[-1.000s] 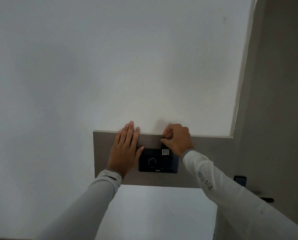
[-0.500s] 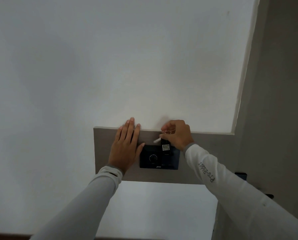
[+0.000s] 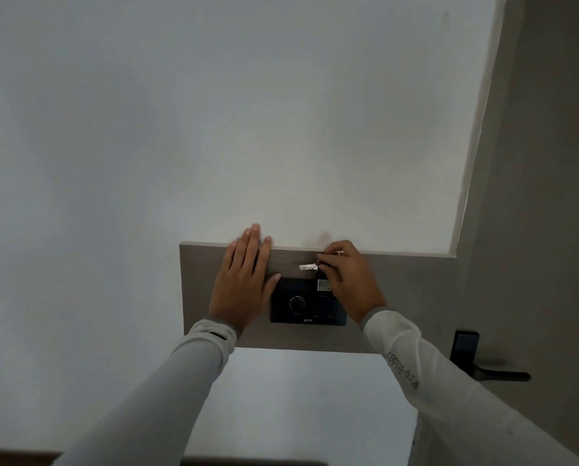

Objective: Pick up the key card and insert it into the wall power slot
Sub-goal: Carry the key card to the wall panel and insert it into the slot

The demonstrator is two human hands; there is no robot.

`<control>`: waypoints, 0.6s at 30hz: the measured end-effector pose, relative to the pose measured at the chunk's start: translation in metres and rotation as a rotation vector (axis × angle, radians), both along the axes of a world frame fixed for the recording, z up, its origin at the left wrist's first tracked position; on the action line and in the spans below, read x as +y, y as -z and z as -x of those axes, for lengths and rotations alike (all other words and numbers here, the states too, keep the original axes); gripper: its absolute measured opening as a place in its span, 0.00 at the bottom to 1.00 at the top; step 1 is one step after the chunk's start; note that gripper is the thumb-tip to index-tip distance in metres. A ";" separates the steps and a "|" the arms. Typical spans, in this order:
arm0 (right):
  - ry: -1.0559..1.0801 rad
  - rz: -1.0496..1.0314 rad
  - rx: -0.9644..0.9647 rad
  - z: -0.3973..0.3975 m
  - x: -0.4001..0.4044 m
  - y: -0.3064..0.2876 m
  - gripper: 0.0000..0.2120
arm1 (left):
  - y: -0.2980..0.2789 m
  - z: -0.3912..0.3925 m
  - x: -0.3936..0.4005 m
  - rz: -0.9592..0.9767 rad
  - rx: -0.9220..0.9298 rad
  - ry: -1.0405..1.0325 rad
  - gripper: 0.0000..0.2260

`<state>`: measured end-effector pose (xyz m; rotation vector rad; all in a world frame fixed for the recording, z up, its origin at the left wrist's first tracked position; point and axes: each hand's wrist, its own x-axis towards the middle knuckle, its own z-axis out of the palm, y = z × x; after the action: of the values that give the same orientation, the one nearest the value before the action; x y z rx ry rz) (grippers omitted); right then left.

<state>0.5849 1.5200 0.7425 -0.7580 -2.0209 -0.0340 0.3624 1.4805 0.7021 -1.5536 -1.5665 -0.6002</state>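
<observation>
A white wall [image 3: 214, 129] fills most of the view, and a grey-brown door [image 3: 550, 230] stands at the right with a dark handle [image 3: 496, 373] low on it. On the wall a grey panel [image 3: 399, 297] runs from the middle to the door frame. A black switch plate [image 3: 301, 306] with a round dial sits on this panel, between the two hands. Both arms wear light long sleeves; the right sleeve [image 3: 415, 364] has small dark letters.

The left hand [image 3: 242, 284] lies flat and open on the panel, fingers together and pointing up past its upper edge, the thumb touching the left edge of the black plate. It holds nothing.

The right hand [image 3: 350, 280] is closed in a pinch at the upper right corner of the plate. It grips the top of the key card [image 3: 323, 284], a small dark tag with a pale label, which stands upright at the power slot in the right part of the plate. How deep it is in the slot cannot be told. A small silver key [image 3: 308, 267] sticks out to the left from the same fingers.
</observation>
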 end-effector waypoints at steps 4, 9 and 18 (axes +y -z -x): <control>0.074 -0.080 -0.096 -0.003 0.001 0.006 0.09 | -0.001 0.000 -0.001 0.012 -0.002 -0.006 0.31; 0.099 -0.152 -0.125 -0.002 -0.004 0.005 0.06 | -0.001 -0.001 -0.002 0.030 -0.011 -0.010 0.31; 0.206 -0.292 -0.247 -0.008 -0.005 0.021 0.20 | 0.002 0.003 0.001 0.035 -0.024 0.004 0.33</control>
<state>0.5928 1.5150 0.7213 -0.7995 -2.0967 -0.5535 0.3596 1.4816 0.7003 -1.5810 -1.5998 -0.5981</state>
